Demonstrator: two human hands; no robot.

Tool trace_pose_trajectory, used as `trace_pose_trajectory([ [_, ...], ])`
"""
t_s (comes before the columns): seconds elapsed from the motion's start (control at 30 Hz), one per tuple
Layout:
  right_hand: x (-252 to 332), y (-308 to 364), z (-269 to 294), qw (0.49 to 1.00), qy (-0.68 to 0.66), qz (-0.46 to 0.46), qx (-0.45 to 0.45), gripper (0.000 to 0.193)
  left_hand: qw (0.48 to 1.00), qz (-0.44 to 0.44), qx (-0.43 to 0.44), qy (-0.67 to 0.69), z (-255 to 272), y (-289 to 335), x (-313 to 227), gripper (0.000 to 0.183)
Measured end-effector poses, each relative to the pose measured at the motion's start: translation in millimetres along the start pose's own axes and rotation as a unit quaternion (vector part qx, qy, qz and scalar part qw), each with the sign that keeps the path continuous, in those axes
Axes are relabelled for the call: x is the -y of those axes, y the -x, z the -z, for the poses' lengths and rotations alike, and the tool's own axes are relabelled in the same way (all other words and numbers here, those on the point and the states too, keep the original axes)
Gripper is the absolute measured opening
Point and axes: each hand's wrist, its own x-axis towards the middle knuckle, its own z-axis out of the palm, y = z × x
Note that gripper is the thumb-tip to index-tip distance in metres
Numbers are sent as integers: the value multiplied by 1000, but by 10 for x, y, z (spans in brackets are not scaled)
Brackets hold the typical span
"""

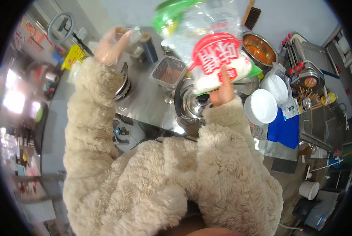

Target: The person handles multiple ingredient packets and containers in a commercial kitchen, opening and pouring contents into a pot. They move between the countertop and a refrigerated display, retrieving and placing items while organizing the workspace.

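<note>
My right hand [223, 91] grips the lower edge of a clear plastic bag [213, 49] with green and red print and white contents at its bottom. The bag is raised over the metal counter. My left hand [112, 46], in a thin clear glove, is raised at the back left with its fingers curled. Its fingertips are beside a small clear jar [135, 36]; whether they hold anything is hard to make out. A dark cylindrical bottle [148, 48] stands right of that jar. Below the bag are a lidded steel pot [189, 106] and a clear tub [168, 70] of reddish-brown contents.
A steel bowl of orange-red sauce [258, 49] stands at the back right. White bowls [261, 107] and a blue cloth [284, 129] lie to the right, near a holder of wooden sticks [307, 101]. A brush [251, 15] hangs on the wall. A ring light [61, 27] stands at the left.
</note>
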Motion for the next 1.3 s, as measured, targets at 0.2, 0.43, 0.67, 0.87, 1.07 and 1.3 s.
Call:
trace_pose_trajectory([
  [0.2, 156, -487, -84, 953, 206, 217, -52, 46, 991, 2, -27, 131, 467, 413, 621, 28],
  [0.43, -490, -1111, -295, 894, 316, 293, -121, 57, 971, 39, 59, 227, 543, 690, 1512, 18],
  [0.67, -1131, -1507, -49, 876, 329, 258, -242, 61, 889, 181, 158, 390, 545, 862, 2000, 12],
  [0.87, -1321, -1722, 269, 832, 421, 270, -239, 56, 876, 201, 164, 406, 555, 790, 2237, 12],
  [1.07, -1330, -1945, 386, 778, 518, 288, -210, 53, 848, 174, 186, 465, 513, 748, 2376, 8],
  [1.3, -1348, -2069, 514, 754, 575, 276, -161, 51, 842, 234, 185, 450, 613, 777, 2445, 10],
])
